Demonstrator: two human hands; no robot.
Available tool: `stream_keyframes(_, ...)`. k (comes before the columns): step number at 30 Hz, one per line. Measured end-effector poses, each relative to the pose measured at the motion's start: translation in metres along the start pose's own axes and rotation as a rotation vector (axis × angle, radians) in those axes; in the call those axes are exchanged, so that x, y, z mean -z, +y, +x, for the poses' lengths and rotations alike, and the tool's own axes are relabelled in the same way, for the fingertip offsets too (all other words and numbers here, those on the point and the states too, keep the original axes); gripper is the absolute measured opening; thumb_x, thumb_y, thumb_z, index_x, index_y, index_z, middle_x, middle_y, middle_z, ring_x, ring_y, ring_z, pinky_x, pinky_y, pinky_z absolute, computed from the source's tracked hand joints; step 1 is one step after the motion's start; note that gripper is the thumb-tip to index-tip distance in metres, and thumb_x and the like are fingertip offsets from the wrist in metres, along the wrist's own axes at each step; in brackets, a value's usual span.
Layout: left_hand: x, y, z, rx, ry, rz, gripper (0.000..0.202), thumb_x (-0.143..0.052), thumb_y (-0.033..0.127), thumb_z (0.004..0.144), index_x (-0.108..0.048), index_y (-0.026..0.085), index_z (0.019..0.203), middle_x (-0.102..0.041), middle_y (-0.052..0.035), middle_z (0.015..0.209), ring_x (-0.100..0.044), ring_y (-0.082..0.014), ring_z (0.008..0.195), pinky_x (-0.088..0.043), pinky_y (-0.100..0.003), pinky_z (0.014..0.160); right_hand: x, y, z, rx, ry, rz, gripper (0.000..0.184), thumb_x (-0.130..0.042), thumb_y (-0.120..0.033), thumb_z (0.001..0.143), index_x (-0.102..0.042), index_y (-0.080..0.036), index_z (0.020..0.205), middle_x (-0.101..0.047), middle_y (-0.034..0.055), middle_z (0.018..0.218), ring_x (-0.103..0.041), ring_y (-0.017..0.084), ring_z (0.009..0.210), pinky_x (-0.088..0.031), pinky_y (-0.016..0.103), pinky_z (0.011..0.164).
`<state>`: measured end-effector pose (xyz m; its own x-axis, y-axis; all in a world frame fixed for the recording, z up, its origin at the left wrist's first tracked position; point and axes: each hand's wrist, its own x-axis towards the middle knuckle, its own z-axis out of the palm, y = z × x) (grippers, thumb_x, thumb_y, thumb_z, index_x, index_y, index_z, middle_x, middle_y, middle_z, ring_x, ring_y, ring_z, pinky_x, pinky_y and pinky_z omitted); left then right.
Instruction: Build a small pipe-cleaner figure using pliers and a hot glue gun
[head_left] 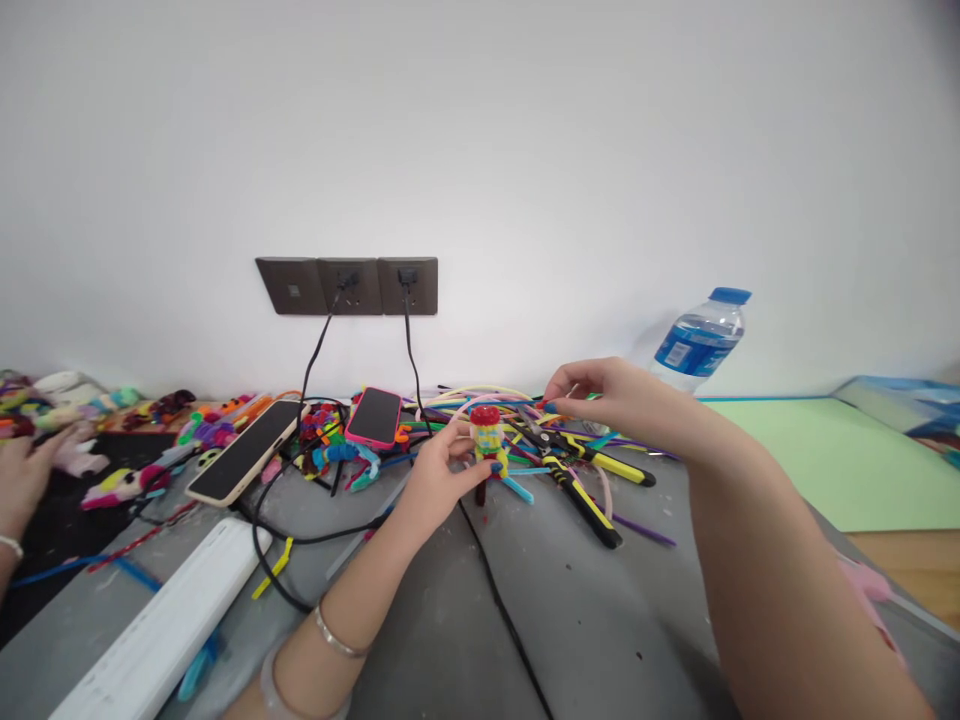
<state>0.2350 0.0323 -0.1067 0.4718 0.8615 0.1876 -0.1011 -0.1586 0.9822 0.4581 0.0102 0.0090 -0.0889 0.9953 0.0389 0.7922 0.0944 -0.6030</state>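
In the head view my left hand (442,468) is closed around a small pipe-cleaner figure (488,435) with a red top and a yellow and light-blue body. Light-blue stems stick out at its lower right. My right hand (589,388) is over the far side of the pile of loose pipe cleaners (480,395); its thumb and fingers come together, and what lies between them is too small to make out. Just below that hand, pliers with yellow and black handles (577,495) rest on the grey table (600,620).
Left of centre lie a pink-cased phone (375,416), a larger phone (244,455), a white power strip (169,625) and black cables. A water bottle (701,340) leans by the wall, near a green sheet (825,460). Another person's hand (34,480) is at far left among pipe-cleaner figures.
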Motion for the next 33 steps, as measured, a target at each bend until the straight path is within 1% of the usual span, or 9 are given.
stream_keyframes(3,0.0,-0.003,0.001,0.025,-0.041,-0.086,0.037,-0.077,0.035,0.073,-0.059,0.018,0.1,-0.073,-0.0101,0.103,-0.068,-0.0244,0.101,-0.051,-0.037,0.091,0.0,-0.001,0.001,0.019,-0.053,-0.006,0.021,-0.06,-0.037,0.078,-0.07,-0.019,0.079,-0.07,0.0021,0.073,-0.06,0.016,0.067,-0.043,0.025,0.056)
stream_keyframes(8,-0.001,-0.004,0.0,0.043,-0.099,-0.13,0.046,-0.083,0.041,0.067,-0.066,0.018,0.102,-0.068,-0.0115,0.117,-0.066,-0.026,0.106,-0.049,-0.041,0.098,-0.005,-0.003,0.004,0.028,-0.124,0.02,0.019,-0.059,-0.035,0.077,-0.068,-0.019,0.079,-0.066,0.001,0.07,-0.057,0.015,0.065,-0.04,0.025,0.056)
stream_keyframes(11,-0.003,0.0,-0.002,0.062,-0.146,-0.164,0.047,-0.085,0.042,0.065,-0.068,0.017,0.101,-0.068,-0.0114,0.118,-0.064,-0.0275,0.111,-0.049,-0.04,0.099,-0.013,-0.003,0.007,0.069,-0.184,0.043,0.016,-0.058,-0.034,0.078,-0.064,-0.019,0.077,-0.061,-0.0008,0.067,-0.053,0.013,0.062,-0.037,0.024,0.054)
stream_keyframes(18,-0.002,0.003,-0.004,0.136,-0.153,-0.166,0.046,-0.085,0.046,0.063,-0.066,0.015,0.091,-0.071,-0.0102,0.1,-0.068,-0.0248,0.096,-0.053,-0.038,0.089,-0.023,-0.008,0.01,0.083,-0.28,0.094,0.017,-0.058,-0.035,0.081,-0.062,-0.018,0.078,-0.054,-0.0033,0.062,-0.046,0.011,0.057,-0.033,0.023,0.051)
stream_keyframes(21,-0.001,0.002,-0.002,0.122,-0.129,-0.143,0.045,-0.084,0.046,0.064,-0.065,0.016,0.091,-0.07,-0.008,0.095,-0.067,-0.023,0.093,-0.052,-0.038,0.089,-0.02,-0.006,0.01,0.091,-0.191,0.098,0.018,-0.059,-0.036,0.08,-0.063,-0.018,0.079,-0.057,-0.0019,0.065,-0.049,0.012,0.06,-0.035,0.024,0.054)
stream_keyframes(26,0.003,-0.003,0.001,0.128,-0.057,-0.063,0.043,-0.084,0.04,0.063,-0.064,0.016,0.092,-0.068,-0.0061,0.089,-0.066,-0.0212,0.088,-0.052,-0.037,0.086,0.0,0.0,0.005,0.05,0.18,0.2,0.029,-0.062,-0.046,0.079,-0.063,-0.018,0.082,-0.065,0.0036,0.075,-0.056,0.016,0.067,-0.04,0.027,0.058)
stream_keyframes(28,0.004,-0.006,0.002,0.124,-0.051,-0.052,0.043,-0.084,0.038,0.064,-0.064,0.015,0.095,-0.068,-0.0068,0.091,-0.066,-0.021,0.088,-0.052,-0.038,0.087,0.008,0.0,0.001,0.03,0.28,0.217,0.033,-0.064,-0.051,0.078,-0.064,-0.018,0.082,-0.064,0.0039,0.074,-0.056,0.016,0.065,-0.04,0.027,0.057)
stream_keyframes(30,0.004,-0.007,0.002,0.11,-0.039,-0.06,0.044,-0.084,0.038,0.064,-0.064,0.015,0.097,-0.068,-0.0077,0.096,-0.066,-0.0214,0.091,-0.052,-0.039,0.089,0.013,0.0,-0.002,0.019,0.278,0.226,0.035,-0.065,-0.053,0.077,-0.064,-0.018,0.082,-0.064,0.0037,0.071,-0.056,0.015,0.063,-0.04,0.027,0.056)
stream_keyframes(33,0.004,-0.007,0.001,0.078,-0.037,-0.09,0.045,-0.083,0.039,0.065,-0.066,0.016,0.099,-0.069,-0.0094,0.105,-0.066,-0.0235,0.099,-0.051,-0.038,0.092,0.014,0.004,-0.003,-0.003,0.2,0.197,0.035,-0.064,-0.052,0.078,-0.066,-0.018,0.082,-0.065,0.0038,0.071,-0.055,0.015,0.062,-0.04,0.027,0.054)
